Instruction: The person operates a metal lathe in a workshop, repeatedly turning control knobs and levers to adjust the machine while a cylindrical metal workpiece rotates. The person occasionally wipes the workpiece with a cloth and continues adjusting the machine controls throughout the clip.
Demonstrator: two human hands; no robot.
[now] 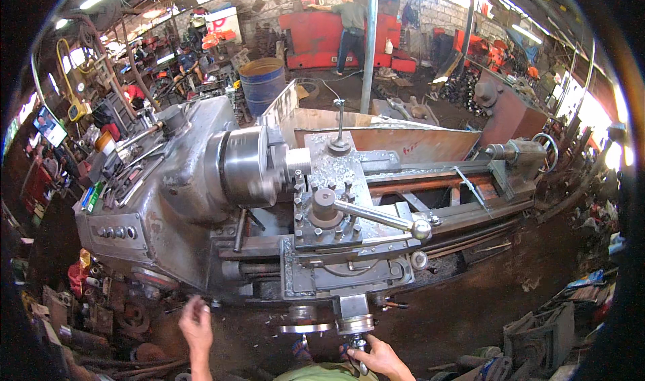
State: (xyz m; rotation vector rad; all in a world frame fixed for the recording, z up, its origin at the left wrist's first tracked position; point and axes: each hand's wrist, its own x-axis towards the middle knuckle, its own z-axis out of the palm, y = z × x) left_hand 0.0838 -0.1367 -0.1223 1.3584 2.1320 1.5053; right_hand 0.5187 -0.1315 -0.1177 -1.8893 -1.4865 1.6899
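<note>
A large metal lathe fills the middle, its chuck [245, 166] holding a short shiny workpiece [299, 160]. The jaws look smeared, as in rotation. Beside the workpiece stands the square tool post [326, 213], with a ball-ended clamping lever [376, 218]; metal chips lie around it. My right hand [381, 358] is closed around the crank handle [359, 344] at the front of the cross slide. My left hand [196, 326] is raised below the headstock, close to a thin lever [176, 308]. Its fingers are blurred, and whether they touch the lever cannot be made out.
Wrenches and rods [141, 173] lie on the headstock. The tailstock [517, 154] sits at the bed's far right. Behind stand a blue drum [263, 85], a grey post [369, 52] and a person [351, 28] at a red machine [306, 41]. Scrap parts [537, 334] crowd the lower right.
</note>
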